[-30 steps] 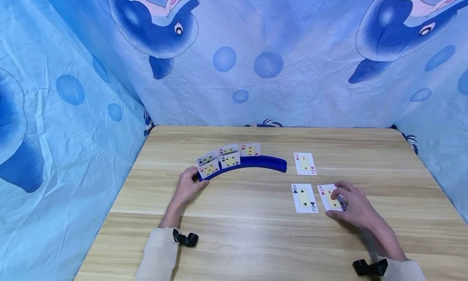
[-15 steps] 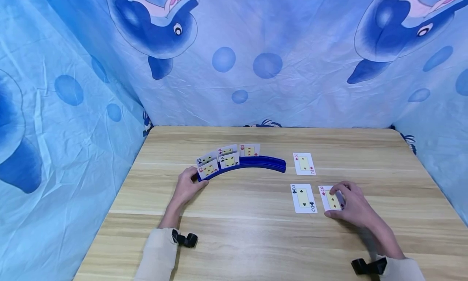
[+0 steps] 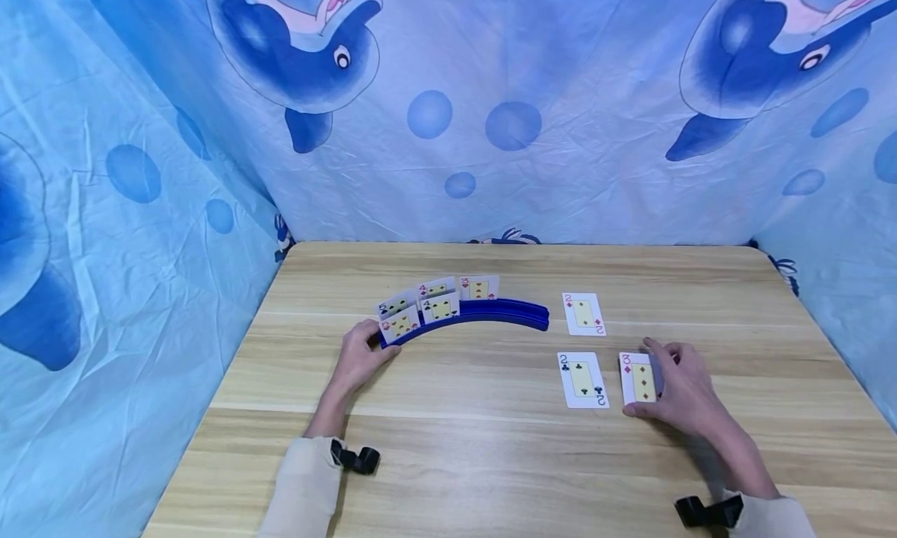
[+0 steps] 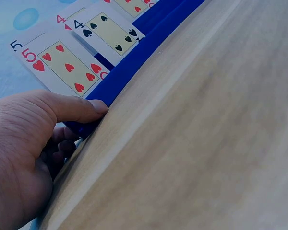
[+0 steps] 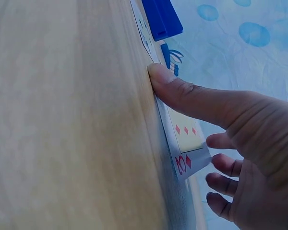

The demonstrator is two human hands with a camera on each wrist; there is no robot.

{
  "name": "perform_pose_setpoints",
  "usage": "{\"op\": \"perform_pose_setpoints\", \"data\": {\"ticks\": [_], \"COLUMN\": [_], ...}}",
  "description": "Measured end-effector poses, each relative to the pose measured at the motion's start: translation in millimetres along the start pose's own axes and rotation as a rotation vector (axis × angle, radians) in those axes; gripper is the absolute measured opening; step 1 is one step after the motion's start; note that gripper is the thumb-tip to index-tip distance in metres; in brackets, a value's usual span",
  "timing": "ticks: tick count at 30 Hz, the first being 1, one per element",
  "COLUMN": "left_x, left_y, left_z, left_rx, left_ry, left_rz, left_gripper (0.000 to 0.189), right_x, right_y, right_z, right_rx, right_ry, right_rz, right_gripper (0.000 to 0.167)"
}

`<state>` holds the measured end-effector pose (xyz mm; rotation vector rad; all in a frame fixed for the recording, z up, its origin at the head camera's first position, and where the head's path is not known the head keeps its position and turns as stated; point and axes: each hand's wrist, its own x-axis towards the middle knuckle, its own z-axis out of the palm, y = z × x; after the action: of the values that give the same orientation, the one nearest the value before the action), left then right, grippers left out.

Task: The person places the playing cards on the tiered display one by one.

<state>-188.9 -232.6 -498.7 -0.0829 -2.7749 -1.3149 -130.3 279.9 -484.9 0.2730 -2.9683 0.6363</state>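
Note:
My left hand (image 3: 360, 360) grips the left end of a curved blue card holder (image 3: 508, 311), its thumb along the front edge. Playing cards stand in the holder: the five of hearts (image 4: 62, 67) and four of spades (image 4: 108, 36) in front, with a black five (image 3: 397, 302), the four of diamonds (image 3: 436, 287) and a red three (image 3: 480, 288) behind. On the right, my right hand (image 3: 685, 390) holds the three of diamonds (image 3: 639, 378) by its edges, thumb at the near left corner. In the right wrist view, the card's right end is tilted up off the wood.
Left of the right hand, the two of clubs (image 3: 583, 380) lies face up. Behind it lies the two of diamonds (image 3: 584, 314), just right of the holder's end. A blue dolphin-print cloth (image 3: 462, 149) rises behind the wooden table (image 3: 476, 437).
The three of diamonds has shifted slightly right, away from the two of clubs. My right index finger has moved from the card's face to its far edge. The left hand stays put.

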Motion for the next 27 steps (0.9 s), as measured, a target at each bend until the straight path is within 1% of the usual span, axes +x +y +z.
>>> {"op": "perform_pose_setpoints", "data": {"ticks": [4, 8, 10, 13, 15, 17, 19, 22, 27], "left_x": [0.4, 0.2, 0.0, -0.2, -0.2, -0.3, -0.4, -0.2, -0.1], "left_y": [-0.1, -0.4, -0.5, -0.6, -0.5, -0.6, -0.6, -0.7, -0.7], "left_z": [-0.3, -0.5, -0.3, 0.0, 0.2, 0.1, -0.1, -0.3, 0.1], "left_rx": [-0.002, 0.003, 0.008, 0.004, 0.002, -0.003, -0.003, -0.001, -0.005], "left_ry": [0.001, 0.002, 0.002, 0.003, 0.004, 0.005, 0.007, 0.009, 0.001], "left_rz": [-0.002, 0.002, 0.001, -0.001, 0.0, 0.002, 0.004, 0.004, -0.008], "left_gripper": [0.037, 0.037, 0.037, 0.037, 0.037, 0.037, 0.037, 0.037, 0.038], "right_x": [0.2, -1.2, -1.8, -2.6, -2.7, -2.4, -2.2, -2.6, -3.5], "right_y": [0.9, 0.9, 0.8, 1.3, 2.2, 2.5, 2.8, 2.7, 4.4], "right_z": [0.8, -0.1, -1.6, -4.9, -6.9, -8.1, -9.1, -11.0, -16.7], "right_rx": [-0.007, 0.002, 0.003, 0.001, 0.006, 0.023, 0.047, 0.08, 0.097], "right_ry": [0.043, 0.042, 0.013, -0.071, -0.129, -0.168, -0.182, -0.179, -0.17], "right_rz": [-0.016, 0.0, 0.025, 0.087, 0.115, 0.137, 0.14, 0.142, 0.139], "right_gripper": [0.109, 0.103, 0.104, 0.109, 0.111, 0.11, 0.107, 0.097, 0.081]}}
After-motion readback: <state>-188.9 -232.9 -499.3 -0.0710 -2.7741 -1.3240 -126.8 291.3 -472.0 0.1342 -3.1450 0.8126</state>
